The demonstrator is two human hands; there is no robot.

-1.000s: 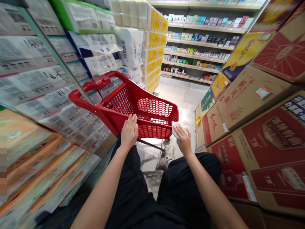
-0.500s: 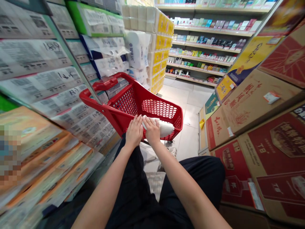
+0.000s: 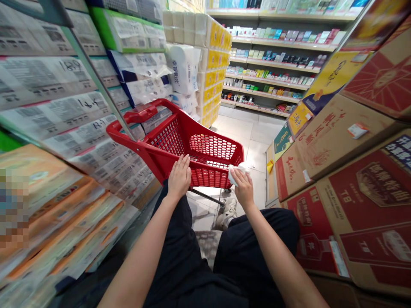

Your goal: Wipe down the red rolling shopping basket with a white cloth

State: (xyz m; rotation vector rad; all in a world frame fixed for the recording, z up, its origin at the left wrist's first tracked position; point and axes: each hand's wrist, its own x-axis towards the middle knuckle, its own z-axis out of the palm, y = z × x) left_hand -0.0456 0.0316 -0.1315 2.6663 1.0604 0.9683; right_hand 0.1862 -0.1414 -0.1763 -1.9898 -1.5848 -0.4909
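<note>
Flat left hand rests on red latticed plastic cart; right hand grasps crumpled white cloth against its corner

The red plastic cart is standing upright, its latticed walls opening upward and its higher handle end rising at left. The crumpled white cloth, partly hidden, is bunching against the outside of the cart's near right corner, beside the rim.
</note>
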